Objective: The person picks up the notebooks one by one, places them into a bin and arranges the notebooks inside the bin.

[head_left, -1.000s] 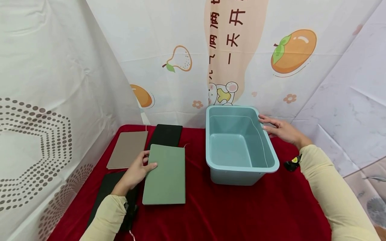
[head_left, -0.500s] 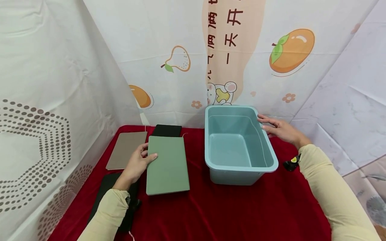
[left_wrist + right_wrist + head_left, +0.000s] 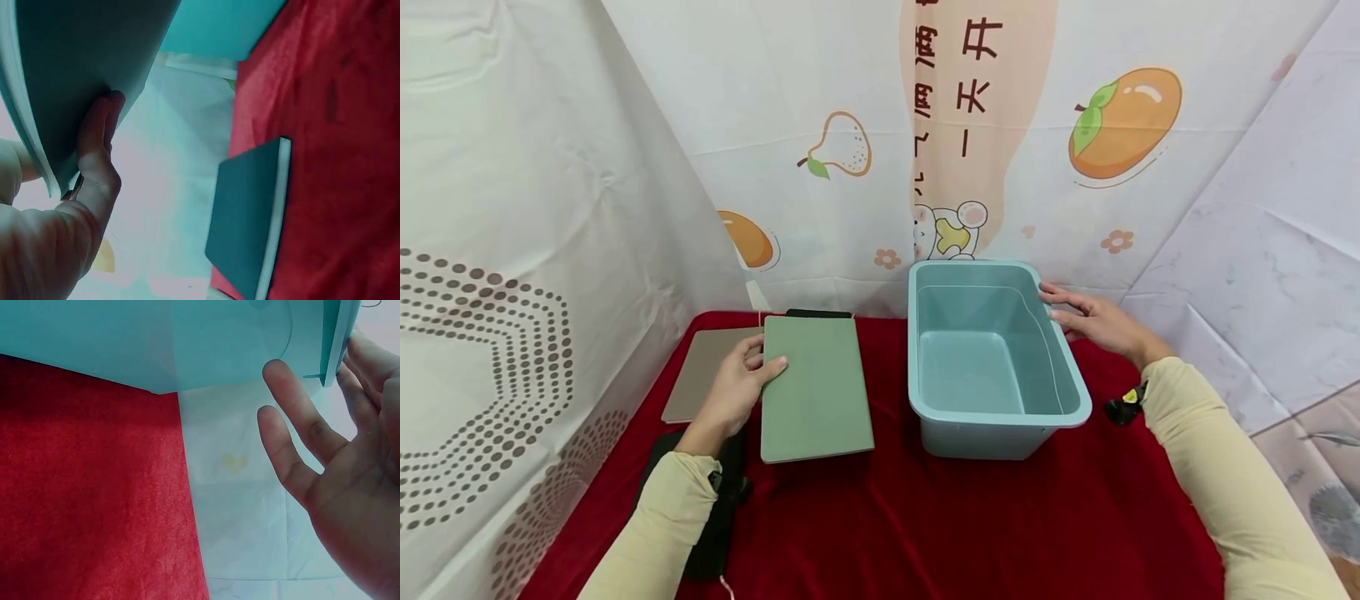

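Observation:
My left hand holds a green notebook by its left edge, thumb on the cover and fingers underneath. In the left wrist view the notebook's dark underside and pale page edge show, raised above the table. To its right stands a light blue plastic bin with nothing inside. My right hand rests at the bin's right rim with fingers extended; in the right wrist view two fingers stretch out below the rim, near the outer wall. Where the other fingers touch is partly hidden.
A taupe notebook lies at the back left. Behind the green one, a black notebook is mostly covered. Another black notebook lies under my left forearm. Red cloth covers the table; printed curtains hang behind.
My left hand has moved the green notebook up and away toward the back, turning it slightly; it now covers most of the rear black notebook. My right hand stays at the bin's rim.

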`<state>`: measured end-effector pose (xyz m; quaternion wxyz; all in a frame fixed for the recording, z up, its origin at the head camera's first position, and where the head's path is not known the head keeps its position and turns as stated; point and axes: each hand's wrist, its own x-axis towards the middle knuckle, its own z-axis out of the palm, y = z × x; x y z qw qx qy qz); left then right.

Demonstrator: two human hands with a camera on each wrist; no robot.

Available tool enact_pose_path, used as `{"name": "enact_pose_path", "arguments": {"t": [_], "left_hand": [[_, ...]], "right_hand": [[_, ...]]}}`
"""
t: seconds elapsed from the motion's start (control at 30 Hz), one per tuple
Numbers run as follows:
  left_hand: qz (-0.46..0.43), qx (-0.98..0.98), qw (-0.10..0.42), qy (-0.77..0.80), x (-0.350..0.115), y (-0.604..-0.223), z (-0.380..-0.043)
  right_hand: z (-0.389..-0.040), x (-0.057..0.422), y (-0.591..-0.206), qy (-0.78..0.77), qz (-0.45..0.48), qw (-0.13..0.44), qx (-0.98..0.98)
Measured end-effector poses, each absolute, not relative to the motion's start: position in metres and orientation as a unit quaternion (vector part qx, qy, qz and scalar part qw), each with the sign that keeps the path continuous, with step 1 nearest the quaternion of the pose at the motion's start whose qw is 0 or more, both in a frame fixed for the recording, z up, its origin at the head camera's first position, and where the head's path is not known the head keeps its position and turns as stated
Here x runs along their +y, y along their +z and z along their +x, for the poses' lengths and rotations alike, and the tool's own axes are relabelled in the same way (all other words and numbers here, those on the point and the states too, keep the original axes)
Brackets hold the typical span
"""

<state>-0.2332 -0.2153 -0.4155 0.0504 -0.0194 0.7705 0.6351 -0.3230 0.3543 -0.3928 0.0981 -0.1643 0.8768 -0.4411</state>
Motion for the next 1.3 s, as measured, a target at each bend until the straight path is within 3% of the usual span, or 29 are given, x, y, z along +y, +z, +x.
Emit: {"name": "enact_pose_path", "arguments": {"t": [0.33,1.3], "left_hand": [[-0.028,0.747,0.023,0.663,-0.205,-0.398,-0.243],[-0.038,0.655,0.045,0.753,-0.167,-0.36,-0.262]], "right_hand": [[-0.323,0.353,-0.392,-0.446,-0.172,0.1,0.873],[-0.323,0.353,-0.396,-0.473,-0.179,0.092,0.858]]}}
